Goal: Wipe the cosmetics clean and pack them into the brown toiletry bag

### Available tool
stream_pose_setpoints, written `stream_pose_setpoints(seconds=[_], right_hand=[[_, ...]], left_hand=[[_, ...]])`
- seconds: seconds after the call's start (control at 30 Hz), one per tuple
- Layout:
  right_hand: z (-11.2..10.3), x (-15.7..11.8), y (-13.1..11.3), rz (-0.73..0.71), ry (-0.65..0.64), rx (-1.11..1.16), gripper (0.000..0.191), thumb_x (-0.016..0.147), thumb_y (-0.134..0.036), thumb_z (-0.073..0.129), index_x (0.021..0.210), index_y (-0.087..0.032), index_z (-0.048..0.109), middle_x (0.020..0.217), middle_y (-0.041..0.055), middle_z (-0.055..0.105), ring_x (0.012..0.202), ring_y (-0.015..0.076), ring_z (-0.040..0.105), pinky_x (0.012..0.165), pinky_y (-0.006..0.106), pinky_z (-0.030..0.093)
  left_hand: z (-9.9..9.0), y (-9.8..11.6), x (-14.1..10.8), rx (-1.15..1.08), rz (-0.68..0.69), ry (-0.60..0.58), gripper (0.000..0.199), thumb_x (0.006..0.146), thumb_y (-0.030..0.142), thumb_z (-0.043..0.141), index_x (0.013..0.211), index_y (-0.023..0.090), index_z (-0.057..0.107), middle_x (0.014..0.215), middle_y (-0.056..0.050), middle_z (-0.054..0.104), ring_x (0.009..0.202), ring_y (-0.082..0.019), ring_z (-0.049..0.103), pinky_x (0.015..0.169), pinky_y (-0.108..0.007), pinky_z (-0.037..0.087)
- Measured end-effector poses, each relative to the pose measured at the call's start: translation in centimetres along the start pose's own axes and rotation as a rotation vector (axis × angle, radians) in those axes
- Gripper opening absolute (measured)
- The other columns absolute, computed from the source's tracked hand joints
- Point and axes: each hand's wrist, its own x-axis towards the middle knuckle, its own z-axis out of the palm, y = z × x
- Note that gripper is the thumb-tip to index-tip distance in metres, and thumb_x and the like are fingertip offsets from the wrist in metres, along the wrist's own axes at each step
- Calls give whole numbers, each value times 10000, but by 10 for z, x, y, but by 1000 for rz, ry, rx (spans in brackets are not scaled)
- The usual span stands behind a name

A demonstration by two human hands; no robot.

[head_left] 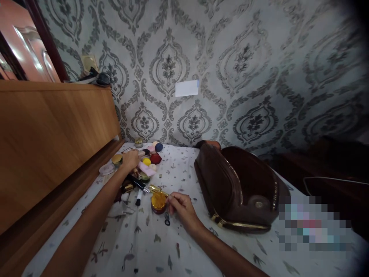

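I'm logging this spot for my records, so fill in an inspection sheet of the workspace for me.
Surface: white patterned cloth, slightly wrinkled.
Job's things: gold-topped jar and gold tube, close together.
Clutter: black stick, small brush, yellow ball at left; brown bag at right; pixelated patch beyond it, unreadable.
Hands: left hand among small items, right hand beside the gold-topped jar; both grips unclear.
Cables: pale line far right, possibly a cord.
Surroundings: wooden cabinet left, patterned wall behind.
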Motion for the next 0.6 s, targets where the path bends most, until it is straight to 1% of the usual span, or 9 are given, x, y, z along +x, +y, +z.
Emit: stream_pose_setpoints(seconds=[0.07,0.13,0.27,0.33,0.37,0.43,0.5,0.57,0.6], right_hand=[[-1,0,0,-5,-6,-6,399,763,-538,598,657,-156,637,436,-29,513,437,107,452,509,243,345],[-1,0,0,-6,-8,-8,412,767,-548,593,644,-156,628,437,-28,508,440,107,447,513,245,344],[-1,0,0,6,-20,-6,411,778,-545,589,641,-158,616,444,-31,495,450,106,440,518,246,337],[-1,0,0,4,-29,-7,409,785,-542,590,643,-159,611,458,-27,504,462,107,446,528,249,339],[-1,0,0,2,-29,-6,409,787,-542,591,639,-161,605,464,-24,509,468,108,450,533,250,341],[-1,0,0,0,-28,2,412,789,-546,592,637,-163,598,465,-23,511,471,108,451,539,251,343],[-1,0,0,2,-27,4,410,794,-545,591,645,-163,605,462,-25,505,468,109,448,538,252,344],[-1,0,0,7,-31,1,407,793,-542,598,650,-162,615,465,-22,508,468,112,451,534,253,347],[-1,0,0,7,-33,3,405,789,-542,605,650,-161,618,467,-21,513,469,112,453,531,252,348]], left_hand=[[0,0,1,-17,-41,19,365,943,378,493,1161,98,581,1173,-180,645,1105,-294,609,919,-446,467],[-1,1,1,-51,-49,23,372,932,385,483,1118,85,602,1150,-222,654,1121,-334,602,917,-434,457],[2,0,2,-180,37,14,403,887,457,532,1044,100,636,1177,-216,648,1145,-345,582,945,-409,439],[3,-5,3,-272,87,8,390,863,467,569,1018,118,651,1176,-181,657,1141,-319,584,957,-381,437],[4,-9,4,-326,106,2,369,867,461,566,998,130,661,1144,-154,675,1115,-298,599,947,-363,446],[4,-22,5,-446,126,-15,340,906,436,511,971,147,679,1030,-99,717,1008,-242,648,876,-318,488],[4,-36,6,-571,114,-19,380,963,399,405,1005,142,682,930,-71,735,871,-192,683,764,-281,526],[5,-51,7,-676,72,11,430,1000,372,319,1074,121,660,901,-72,734,777,-163,692,679,-267,541],[6,-58,8,-714,43,38,431,1010,372,311,1098,113,644,905,-75,729,756,-156,692,661,-271,547]])
